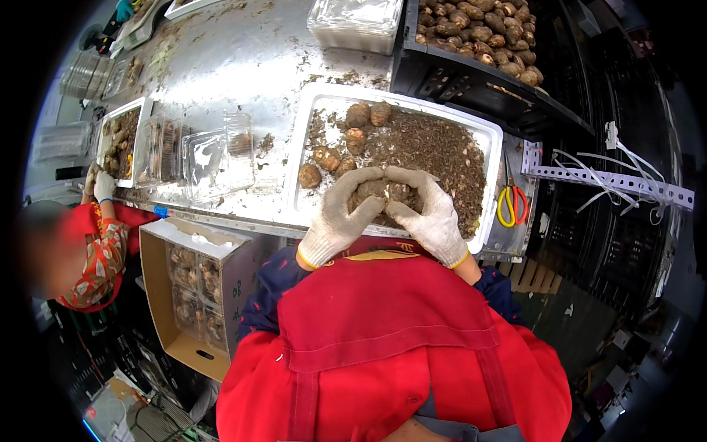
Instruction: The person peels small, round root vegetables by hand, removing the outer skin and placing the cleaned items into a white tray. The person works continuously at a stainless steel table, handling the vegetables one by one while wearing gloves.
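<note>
Both my hands wear off-white knit gloves and meet over the near side of a white plastic tray. My left hand curls around a brown taro corm. Close against it, my right hand grips another taro corm. The thumbs almost touch, and the fingers hide part of both corms. Several loose corms, one of them a taro corm, lie in the tray's left half. Brown peel and root scraps cover its right half.
A black crate heaped with taro stands behind the tray. Scissors with yellow and red handles lie to its right. Clear clamshell boxes are on the metal table at left. A co-worker's gloved hand and a carton of packed boxes are further left.
</note>
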Available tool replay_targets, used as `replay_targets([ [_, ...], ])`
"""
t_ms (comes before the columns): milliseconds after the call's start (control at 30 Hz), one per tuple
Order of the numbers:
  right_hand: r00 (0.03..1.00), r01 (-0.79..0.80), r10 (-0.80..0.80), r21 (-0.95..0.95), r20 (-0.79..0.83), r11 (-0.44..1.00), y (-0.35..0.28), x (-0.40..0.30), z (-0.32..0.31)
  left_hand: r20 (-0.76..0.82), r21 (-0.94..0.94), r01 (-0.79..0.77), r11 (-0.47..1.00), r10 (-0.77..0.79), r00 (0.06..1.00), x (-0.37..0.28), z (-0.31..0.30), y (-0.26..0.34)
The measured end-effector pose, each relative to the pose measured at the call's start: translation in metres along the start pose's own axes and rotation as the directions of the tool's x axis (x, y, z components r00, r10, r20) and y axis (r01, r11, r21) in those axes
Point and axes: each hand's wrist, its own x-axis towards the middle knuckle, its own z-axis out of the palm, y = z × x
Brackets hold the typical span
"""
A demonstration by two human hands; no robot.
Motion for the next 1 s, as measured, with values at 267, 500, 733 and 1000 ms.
replay_targets([
  [267, 0.977, 0.204, -0.212, -0.153, -0.035, 0.967, 0.003, -0.003, 0.003, -0.019, -0.030, 0.029, 0.999, -0.029, 0.999, -0.003, 0.006, 0.008],
  [500, 0.874, 0.449, -0.485, -0.332, -0.029, 0.829, 0.007, -0.001, 0.020, -0.132, 0.060, -0.079, 0.995, 0.087, 0.987, 0.011, 0.011, -0.003],
  [733, 0.889, 0.446, -0.457, -0.261, 0.020, 0.856, 0.009, -0.003, 0.007, -0.006, -0.291, 0.241, 0.926, -0.253, 0.967, 0.015, -0.012, 0.004],
  [1000, 0.904, 0.415, -0.428, -0.270, 0.010, 0.869, 0.007, 0.000, 0.000, 0.138, -0.066, 0.304, 0.951, -0.293, 0.946, 0.006, -0.017, 0.030],
])
